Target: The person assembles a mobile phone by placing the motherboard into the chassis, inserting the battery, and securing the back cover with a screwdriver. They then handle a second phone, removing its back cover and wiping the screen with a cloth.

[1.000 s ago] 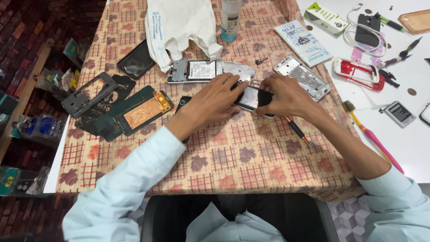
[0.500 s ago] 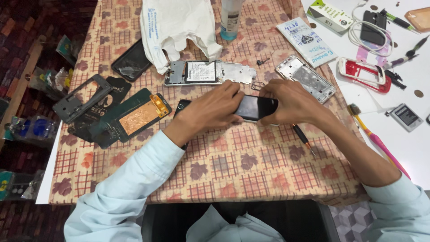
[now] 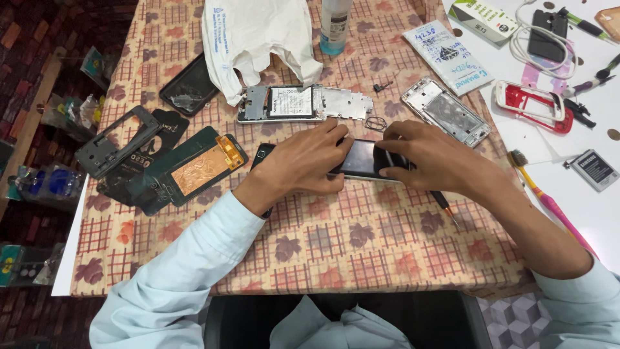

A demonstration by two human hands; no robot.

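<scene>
Black phone (image 3: 363, 159) lay at the frame's centre on our checked tablecloth (image 3: 361, 245); both hands were curled closed on it, left hand (image 3: 309, 161) and right hand (image 3: 434, 157). We judged reassembly underway, needing even pressure next.

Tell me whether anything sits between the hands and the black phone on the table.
Nothing does: the left hand and right hand both already grip the black phone, one at each end.
</scene>
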